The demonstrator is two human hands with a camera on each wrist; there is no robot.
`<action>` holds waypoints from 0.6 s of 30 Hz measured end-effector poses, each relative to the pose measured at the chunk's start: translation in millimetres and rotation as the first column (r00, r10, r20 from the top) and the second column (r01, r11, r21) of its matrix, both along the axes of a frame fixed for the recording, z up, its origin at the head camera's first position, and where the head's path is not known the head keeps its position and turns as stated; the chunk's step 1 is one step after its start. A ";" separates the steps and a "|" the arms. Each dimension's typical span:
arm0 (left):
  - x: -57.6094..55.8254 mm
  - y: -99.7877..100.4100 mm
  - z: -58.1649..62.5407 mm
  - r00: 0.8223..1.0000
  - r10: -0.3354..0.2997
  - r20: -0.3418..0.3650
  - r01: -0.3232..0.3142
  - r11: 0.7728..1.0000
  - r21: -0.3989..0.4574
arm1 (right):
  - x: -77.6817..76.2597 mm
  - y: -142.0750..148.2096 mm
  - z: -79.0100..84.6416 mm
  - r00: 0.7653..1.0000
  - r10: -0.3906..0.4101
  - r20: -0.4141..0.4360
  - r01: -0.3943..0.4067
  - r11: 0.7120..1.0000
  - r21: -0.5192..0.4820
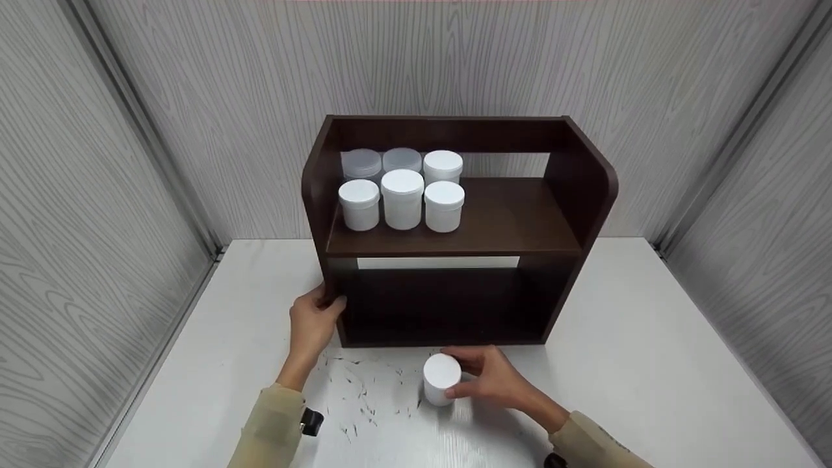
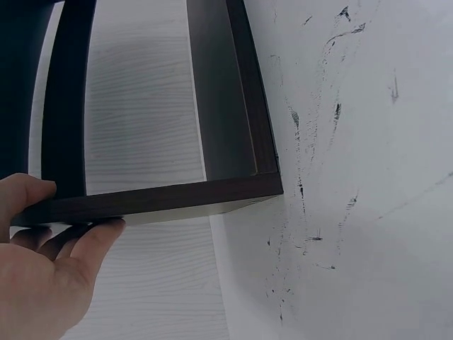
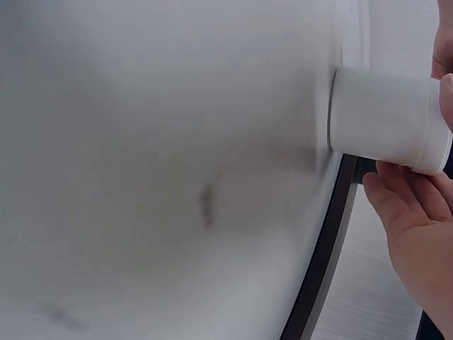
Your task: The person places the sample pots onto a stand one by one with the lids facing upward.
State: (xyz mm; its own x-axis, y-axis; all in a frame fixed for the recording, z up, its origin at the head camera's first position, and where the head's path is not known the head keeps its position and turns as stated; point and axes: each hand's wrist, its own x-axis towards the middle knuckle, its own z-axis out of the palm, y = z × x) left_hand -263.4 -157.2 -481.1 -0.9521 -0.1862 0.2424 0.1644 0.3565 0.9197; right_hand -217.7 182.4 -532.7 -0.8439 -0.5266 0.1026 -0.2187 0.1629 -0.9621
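Observation:
My left hand [image 1: 315,323] grips the left side panel [image 2: 163,197] of a dark brown two-tier shelf [image 1: 455,253]. Its thumb and fingers lie on opposite faces of the board. In front of the shelf, my right hand [image 1: 491,380] holds a white lidded jar [image 1: 438,390] with thumb and fingers round its sides. The right wrist view shows this jar [image 3: 382,117] lying sideways in the picture, its base close to the white tabletop, with fingers [image 3: 403,195] at its side near the lid.
White lidded jars [image 1: 403,201] stand in two rows on the left of the upper tier, with two greyish-lidded ones [image 1: 362,162] at the back. Dark scuff marks [image 1: 361,393] streak the white table [image 1: 650,364]. Grey wood-grain walls [image 1: 117,195] enclose the sides and back.

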 end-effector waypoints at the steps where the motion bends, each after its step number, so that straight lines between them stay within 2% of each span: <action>1: 0.0 0.1 -0.3 1.000 0.000 0.001 0.000 1.000 0.002 | 1.7 4.1 -0.2 1.000 -0.006 0.002 0.006 1.000 0.003; 11: 2.2 2.6 -1.4 1.000 0.012 0.011 -0.013 1.000 0.029 | 18.9 43.2 -0.5 0.998 -0.054 -0.015 0.055 0.998 0.029; 18: 1.3 1.7 -0.8 0.999 0.032 0.011 -0.032 0.999 0.013 | 21.4 57.2 -2.0 0.998 -0.054 -0.013 0.054 0.998 0.011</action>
